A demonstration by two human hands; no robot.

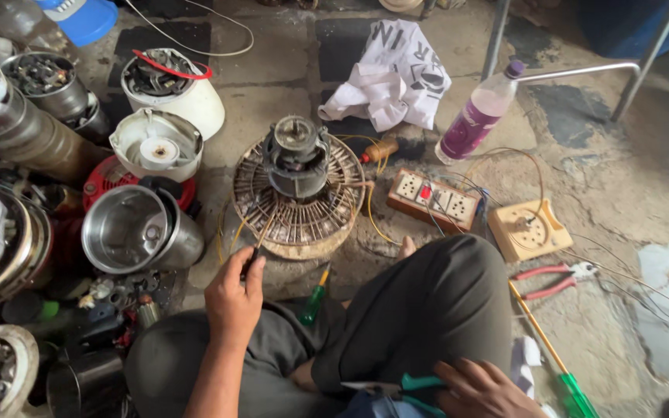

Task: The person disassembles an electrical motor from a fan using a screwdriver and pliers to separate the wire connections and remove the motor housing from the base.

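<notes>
Left hand (234,298) curled tight around the dark handle of a thin metal probing tool (259,241), tip poking into the rim of a round, dusty beige fan guard (300,226). Dark grey fan motor (296,159) upright at the middle of that grille, yellow wires trailing around it on the cracked concrete floor. Right hand (480,389) low by the knee, fingers pressed down on a teal-handled tool (416,385); whether gripped or merely touched, cannot tell. Green-handled screwdriver (315,298) just beside the left wrist. Beyond the knee, a wooden switchboard with white sockets (433,199), red-handled pliers (555,280), a purple-capped plastic bottle (478,114). Left of the grille, a shiny steel mixer jar (139,229) lying on its side, crowding the hand.
</notes>
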